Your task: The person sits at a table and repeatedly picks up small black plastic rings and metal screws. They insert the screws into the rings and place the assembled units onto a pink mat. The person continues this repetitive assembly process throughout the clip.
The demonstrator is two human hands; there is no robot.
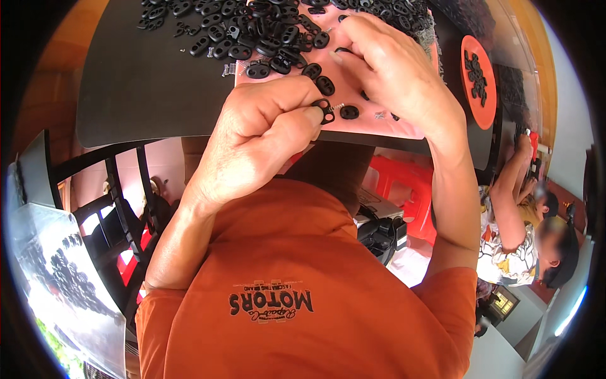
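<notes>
My left hand (255,136) is closed in a pinch on a black two-hole cord lock (326,110) near the table's front edge. A small metal spring (338,107) sticks out beside that piece. Farther right and higher, my right hand (398,66) is closed with its thumb and fingers around a small black plastic piece (343,50), mostly hidden by the fingers. Just right of the left hand's piece lies a loose cord lock (349,112). Another cord lock (324,85) rests between the hands on a pink sheet (404,128).
A large heap of black cord locks (265,28) covers the far part of the dark table (139,95). Loose springs (228,69) lie at its left edge. An orange plate (488,114) holding black parts stands at right. Beyond it sits another person (511,246). A red stool (410,189) is below the table.
</notes>
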